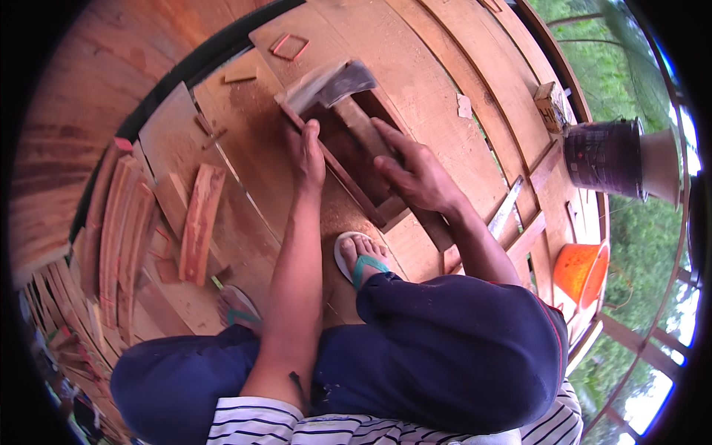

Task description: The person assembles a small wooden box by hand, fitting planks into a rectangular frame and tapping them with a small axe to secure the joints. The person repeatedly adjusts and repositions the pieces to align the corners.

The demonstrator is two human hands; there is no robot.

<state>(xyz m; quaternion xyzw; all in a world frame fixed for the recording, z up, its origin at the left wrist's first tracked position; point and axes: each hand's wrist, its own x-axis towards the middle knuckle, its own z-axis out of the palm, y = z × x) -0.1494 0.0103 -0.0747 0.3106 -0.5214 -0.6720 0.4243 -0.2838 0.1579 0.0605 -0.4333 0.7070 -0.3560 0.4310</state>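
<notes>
My left hand (pixel 308 154) is closed on the left side board of a narrow wooden box (pixel 348 182), its thumb along the outer face and its other fingers mostly hidden. The box lies slanted on the plank floor, open at the top and dark inside. My right hand (pixel 415 174) is wrapped round the wooden handle of a hatchet-like tool (pixel 358 122), over the box. Its broad grey metal head hangs above the box's far end, smeared by motion. I cannot tell whether the head touches the box.
Curved wood strips (pixel 119 237) and a thick wood piece (pixel 200 222) lie at the left. A black bucket (pixel 604 157) and an orange bucket (pixel 576 268) stand at the right edge. A metal strip (pixel 506 205) lies nearer. My sandalled foot (pixel 363 258) is close to the box.
</notes>
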